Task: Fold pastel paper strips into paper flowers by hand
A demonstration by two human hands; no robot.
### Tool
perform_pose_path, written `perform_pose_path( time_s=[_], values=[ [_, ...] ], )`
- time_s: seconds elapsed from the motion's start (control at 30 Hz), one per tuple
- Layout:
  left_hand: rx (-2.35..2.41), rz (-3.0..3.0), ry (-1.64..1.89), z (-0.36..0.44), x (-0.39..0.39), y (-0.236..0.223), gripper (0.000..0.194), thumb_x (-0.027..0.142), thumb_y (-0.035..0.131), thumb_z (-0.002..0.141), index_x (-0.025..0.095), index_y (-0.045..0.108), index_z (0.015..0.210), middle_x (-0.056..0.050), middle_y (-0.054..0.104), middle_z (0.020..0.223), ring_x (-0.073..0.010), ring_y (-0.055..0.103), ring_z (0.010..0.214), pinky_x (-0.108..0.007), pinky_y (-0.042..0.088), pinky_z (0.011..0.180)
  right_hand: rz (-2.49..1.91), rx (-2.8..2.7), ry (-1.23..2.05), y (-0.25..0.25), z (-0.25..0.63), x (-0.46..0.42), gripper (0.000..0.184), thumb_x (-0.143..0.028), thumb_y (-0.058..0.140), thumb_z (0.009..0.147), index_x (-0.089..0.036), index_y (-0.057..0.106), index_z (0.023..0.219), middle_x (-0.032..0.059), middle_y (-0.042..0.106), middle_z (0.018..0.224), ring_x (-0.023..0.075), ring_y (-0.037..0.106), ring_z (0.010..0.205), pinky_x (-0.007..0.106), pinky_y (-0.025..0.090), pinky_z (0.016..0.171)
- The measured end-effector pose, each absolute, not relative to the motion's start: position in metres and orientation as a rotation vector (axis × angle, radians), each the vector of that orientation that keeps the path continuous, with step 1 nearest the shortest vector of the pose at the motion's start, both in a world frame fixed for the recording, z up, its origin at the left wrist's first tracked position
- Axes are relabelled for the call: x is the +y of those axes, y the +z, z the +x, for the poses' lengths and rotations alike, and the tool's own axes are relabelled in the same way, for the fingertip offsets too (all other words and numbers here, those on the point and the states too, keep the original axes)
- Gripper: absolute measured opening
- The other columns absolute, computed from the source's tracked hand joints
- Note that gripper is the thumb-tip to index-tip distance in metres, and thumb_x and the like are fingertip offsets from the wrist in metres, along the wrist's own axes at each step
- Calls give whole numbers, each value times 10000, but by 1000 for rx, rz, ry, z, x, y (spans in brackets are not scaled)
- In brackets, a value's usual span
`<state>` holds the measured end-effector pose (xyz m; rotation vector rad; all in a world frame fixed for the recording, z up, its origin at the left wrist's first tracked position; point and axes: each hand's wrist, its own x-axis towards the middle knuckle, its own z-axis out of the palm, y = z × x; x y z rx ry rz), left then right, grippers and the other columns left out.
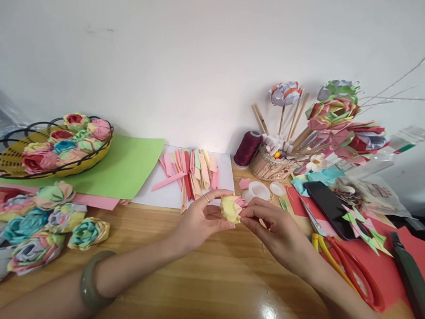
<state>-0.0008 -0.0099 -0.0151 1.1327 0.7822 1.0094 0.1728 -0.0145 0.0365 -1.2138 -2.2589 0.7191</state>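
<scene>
A small yellow and pink paper flower (230, 208) is held up over the wooden table, between my two hands. My left hand (204, 218) grips its yellow side between thumb and fingers. On the pink side, my right hand (271, 227) pinches the petals with thumb and forefinger; its other fingers are curled. Behind the flower, folded paper strips (196, 170) in pink, red, peach and green lie on a white sheet (145, 191). Just beyond my right hand sits a white round tub (259, 190) near its lid (277, 188).
At left, a yellow basket (12, 149) holds paper flowers, with more finished flowers (30, 225) in front. To the right are scissors (351, 271), a black phone (330, 209) and a dark green cutter (413, 281). A maroon thread spool (247, 147) stands beside a stick-filled woven holder (271, 165).
</scene>
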Motion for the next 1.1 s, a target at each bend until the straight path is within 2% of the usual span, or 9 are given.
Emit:
perform_pose_path(
  time_s=[0.2,0.47,0.7,0.97,1.1],
  values=[
    [774,1121,999,-1,-9,-14,527,209,724,606,220,506,1085,-41,640,964,-174,599,884,-325,466,817,-1230,-2262,634,35,173,-16,155,-185,485,846,-187,593,735,14,566,712,123,504,636,233,383,543],
    [730,1143,983,-1,-8,-18,512,212,730,599,225,526,1068,-40,633,934,-185,588,897,-332,461,802,-1221,-2174,747,30,175,-13,132,-194,543,797,-183,599,677,-12,538,640,100,464,564,214,357,490],
    [696,1141,951,-2,-8,-18,505,191,730,598,221,517,1055,-37,619,942,-160,581,862,-315,469,781,-1221,-2114,792,28,172,-15,134,-199,580,774,-175,575,642,-18,523,621,98,454,557,216,348,494],
    [731,1103,983,-1,-6,-17,506,191,735,589,211,509,1041,-52,604,1019,-166,588,888,-320,472,796,-1183,-2228,736,34,173,-13,175,-183,476,853,-184,587,719,11,561,727,122,507,667,238,390,591],
    [751,1081,1000,-1,-6,-16,501,189,743,573,220,524,1022,-45,598,1062,-173,588,910,-322,467,809,-1196,-2258,687,35,175,-13,158,-205,482,852,-190,585,733,11,565,712,126,508,650,240,385,571]
  ],
)
